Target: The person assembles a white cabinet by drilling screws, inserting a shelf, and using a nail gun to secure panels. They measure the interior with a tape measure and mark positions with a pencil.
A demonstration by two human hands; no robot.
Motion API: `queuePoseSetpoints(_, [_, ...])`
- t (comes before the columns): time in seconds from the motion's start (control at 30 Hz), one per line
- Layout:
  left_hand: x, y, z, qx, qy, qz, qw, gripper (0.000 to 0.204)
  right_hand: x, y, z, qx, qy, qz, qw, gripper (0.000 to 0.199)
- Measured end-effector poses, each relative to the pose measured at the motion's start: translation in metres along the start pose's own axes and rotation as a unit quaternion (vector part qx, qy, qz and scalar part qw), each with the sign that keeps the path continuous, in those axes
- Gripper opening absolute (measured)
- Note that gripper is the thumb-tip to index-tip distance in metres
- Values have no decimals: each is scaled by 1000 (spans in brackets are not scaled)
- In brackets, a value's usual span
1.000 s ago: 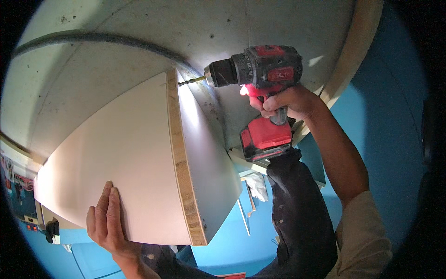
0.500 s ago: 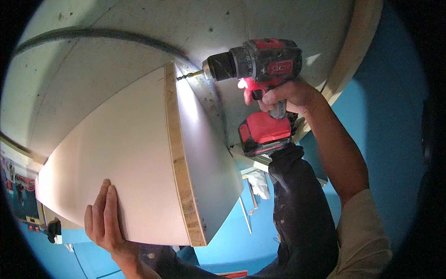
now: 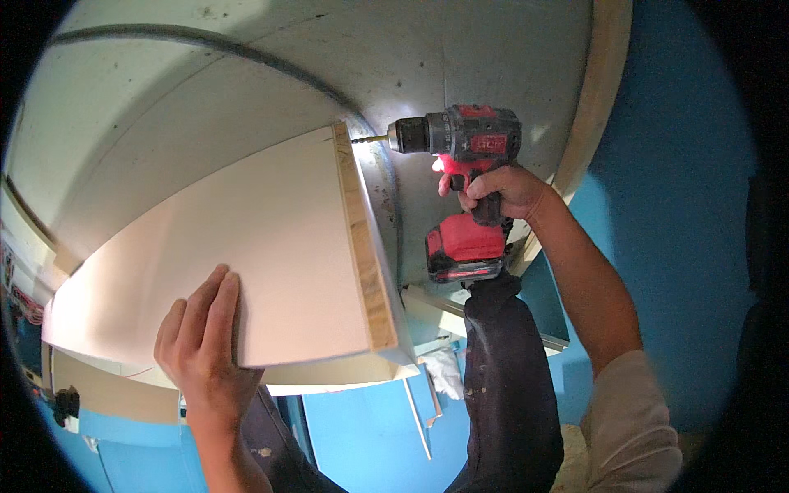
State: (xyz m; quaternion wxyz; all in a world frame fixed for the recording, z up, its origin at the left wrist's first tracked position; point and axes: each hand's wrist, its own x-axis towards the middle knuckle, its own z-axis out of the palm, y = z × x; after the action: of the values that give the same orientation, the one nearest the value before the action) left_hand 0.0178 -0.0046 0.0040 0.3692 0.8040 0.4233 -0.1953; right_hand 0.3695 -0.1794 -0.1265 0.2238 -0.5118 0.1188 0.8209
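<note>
A red and black cordless drill (image 3: 485, 135) is held level by my right hand (image 3: 501, 189), its fingers wrapped around the grip near the trigger. From its chuck a thin drill bit (image 3: 370, 140) points left at the upper end of a bare wood edge (image 3: 362, 246). Whether the tip touches the wood I cannot tell. That edge belongs to a large pale panel piece (image 3: 271, 214). My left hand (image 3: 201, 329) lies on the panel's broad face near its lower edge, fingers stretched out; its thumb is hidden. The drill's light brightens the spot around the bit.
A dark cable or hose (image 3: 205, 39) curves across the grey worktop (image 3: 493, 49) behind the panel. Wooden trim (image 3: 604, 74) runs along the worktop's right border. Below are my dark-trousered leg (image 3: 514, 386), a blue floor (image 3: 353, 435) and a crumpled white piece (image 3: 444, 374).
The panel's wood edge now appears farther right and its lower end higher. My left hand appears higher and farther right on the panel. The bit remains beside the edge's upper end.
</note>
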Motion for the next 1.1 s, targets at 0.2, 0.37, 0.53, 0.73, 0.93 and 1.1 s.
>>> queuePoseSetpoints(0.2, [-2, -16, 4, 8, 72, 49, 996, 51, -33, -34, 42, -161, 128, -53, 977, 43])
queuePoseSetpoints(0.37, [-6, -18, 5, -10, 90, 43, 995, 41, -47, -81, 96, -514, 340, -131, 776, 40])
queuePoseSetpoints(0.53, [-10, -19, 3, 6, 79, 51, 996, 31, 12, -103, 68, -697, 433, -254, 513, 69])
queuePoseSetpoints(0.73, [-14, -22, 8, 1, 94, 48, 994, 12, 39, -111, 98, -698, 481, -177, 500, 65])
queuePoseSetpoints(0.93, [-13, -33, 5, -33, 67, 63, 995, 18, 2, -39, 169, -450, 431, -229, 748, 38])
queuePoseSetpoints(1.1, [-93, -29, -51, -160, 87, -14, 983, 26, -61, -17, 223, -419, 433, -231, 764, 31])
